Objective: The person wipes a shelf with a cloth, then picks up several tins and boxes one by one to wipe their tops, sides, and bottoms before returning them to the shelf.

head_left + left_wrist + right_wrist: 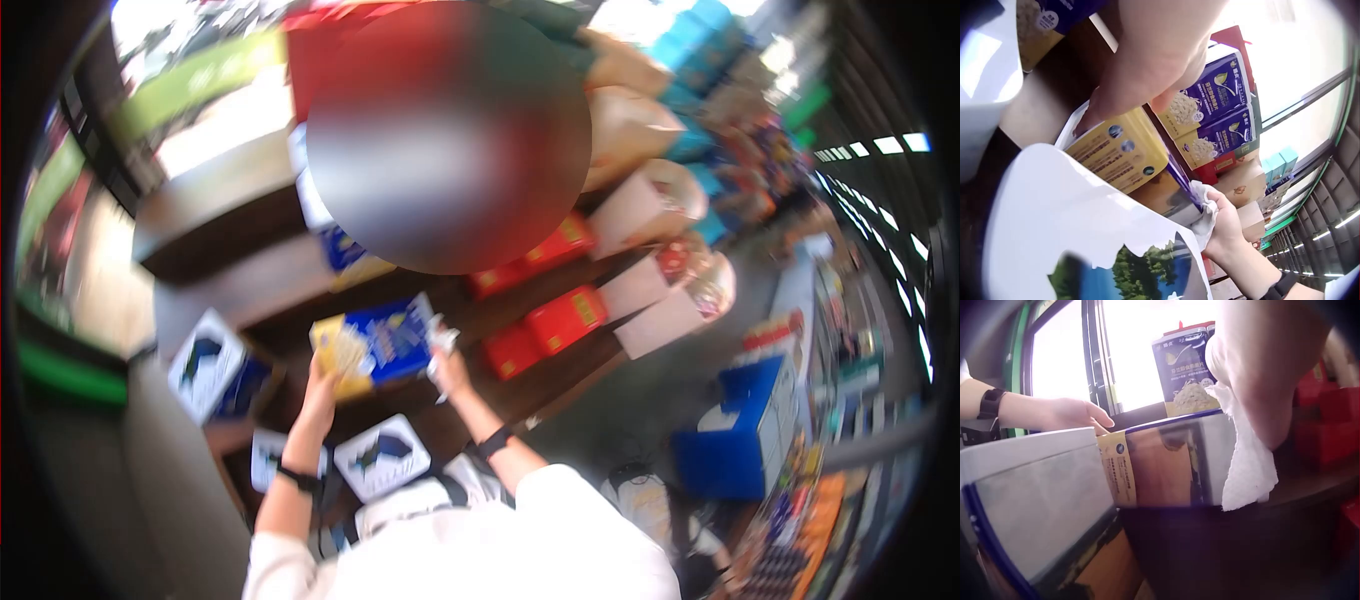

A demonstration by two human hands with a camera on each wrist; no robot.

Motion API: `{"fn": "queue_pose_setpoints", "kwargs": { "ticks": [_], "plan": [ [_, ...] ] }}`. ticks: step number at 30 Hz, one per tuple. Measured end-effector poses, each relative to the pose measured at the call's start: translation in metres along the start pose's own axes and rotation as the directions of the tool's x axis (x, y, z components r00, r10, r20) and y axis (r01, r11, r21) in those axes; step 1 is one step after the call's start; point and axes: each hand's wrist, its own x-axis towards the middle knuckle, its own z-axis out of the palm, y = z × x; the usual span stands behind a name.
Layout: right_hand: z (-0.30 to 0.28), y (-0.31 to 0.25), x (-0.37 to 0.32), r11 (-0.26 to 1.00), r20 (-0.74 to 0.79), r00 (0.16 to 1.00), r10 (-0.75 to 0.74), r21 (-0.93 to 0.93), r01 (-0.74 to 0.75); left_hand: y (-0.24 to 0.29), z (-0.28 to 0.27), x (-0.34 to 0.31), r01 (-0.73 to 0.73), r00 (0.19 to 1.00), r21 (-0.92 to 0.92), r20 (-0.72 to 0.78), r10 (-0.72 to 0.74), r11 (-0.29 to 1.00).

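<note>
A blue-and-yellow box [385, 345] with rounded corners is held between both hands over a dark shelf in the head view. My left hand [319, 392] grips its yellow end, with the fingertips along the edge. At the blue end, my right hand [454, 374] holds a crumpled white tissue [441, 345] against the box. The left wrist view shows the box's yellow printed face [1119, 150] close under the left hand [1154, 69]. In the right wrist view the tissue [1249, 469] hangs down over the box's end, and the right hand's fingertips are hidden.
White boxes with a tree picture [382, 458] stand near the body. Red boxes [565, 320] and pale gift bags [650, 300] line the shelf to the right. Similar blue boxes [1219, 87] stand behind. A large blue box [735, 430] sits across the aisle.
</note>
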Motion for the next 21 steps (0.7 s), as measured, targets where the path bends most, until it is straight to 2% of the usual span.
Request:
{"fn": "queue_pose_setpoints", "kwargs": {
  "ticks": [2, 3, 5, 6, 7, 8, 9, 10, 11, 12, 14, 17, 19, 21],
  "plan": [
    [0.004, -0.016, -0.021, 0.991, 0.002, 0.992, 0.128, -0.037, -0.128, -0.001, -0.004, -0.011, -0.006, 1.0, 0.063, -0.022, 0.007, 0.998],
    [0.009, -0.029, -0.028, 0.995, 0.012, 0.996, 0.093, -0.036, -0.092, -0.004, -0.008, -0.008, -0.007, 1.0, 0.061, -0.02, 0.008, 0.998],
    [0.008, -0.035, -0.027, 0.999, 0.051, 0.999, 0.0, -0.045, 0.003, 0.006, -0.008, -0.015, -0.016, 1.0, 0.173, -0.021, 0.02, 0.985],
    [0.006, -0.031, -0.026, 0.966, 0.017, 0.997, -0.069, -0.248, 0.071, 0.008, -0.011, -0.017, -0.049, 0.998, 0.338, -0.015, 0.058, 0.94],
    [0.013, -0.038, -0.033, 0.953, -0.026, 0.999, 0.046, -0.299, -0.052, 0.016, -0.01, -0.016, -0.037, 0.998, 0.337, -0.031, 0.05, 0.941],
    [0.004, -0.001, -0.012, 0.855, 0.102, 0.947, -0.304, -0.409, 0.319, 0.023, -0.009, -0.018, -0.008, 1.0, 0.383, -0.005, 0.01, 0.924],
    [0.008, -0.028, -0.02, 0.649, 0.157, 0.887, -0.434, -0.628, 0.429, 0.022, -0.015, -0.023, 0.036, 0.999, 0.426, 0.009, -0.044, 0.904],
    [0.014, -0.04, -0.023, 0.531, 0.183, 0.885, -0.429, -0.741, 0.41, 0.018, -0.023, -0.021, 0.058, 0.998, 0.427, -0.014, -0.057, 0.903],
    [0.021, -0.046, -0.023, 0.394, 0.209, 0.881, -0.423, -0.833, 0.387, 0.01, -0.031, -0.016, 0.007, 0.999, 0.493, 0.029, -0.024, 0.87],
    [0.027, -0.051, -0.022, 0.403, 0.218, 0.886, -0.409, -0.828, 0.39, 0.006, -0.037, -0.013, -0.046, 0.997, 0.552, 0.077, 0.004, 0.832],
    [0.039, -0.055, -0.009, 0.244, 0.338, 0.865, -0.37, -0.863, 0.441, 0.008, -0.038, -0.007, -0.052, 0.998, 0.587, 0.068, 0.014, 0.808],
    [0.068, -0.059, -0.002, 0.224, 0.426, 0.836, -0.347, -0.828, 0.515, 0.014, -0.034, -0.013, -0.048, 0.998, 0.629, 0.067, 0.007, 0.776],
    [0.096, -0.065, -0.003, 0.272, 0.508, 0.789, -0.346, -0.751, 0.602, 0.016, -0.034, -0.015, -0.083, 0.995, 0.6, 0.094, 0.032, 0.796],
    [0.126, -0.073, -0.009, 0.327, 0.631, 0.693, -0.35, -0.61, 0.721, 0.008, -0.038, -0.012, -0.106, 0.993, 0.576, 0.099, 0.06, 0.81]
  ]
}}
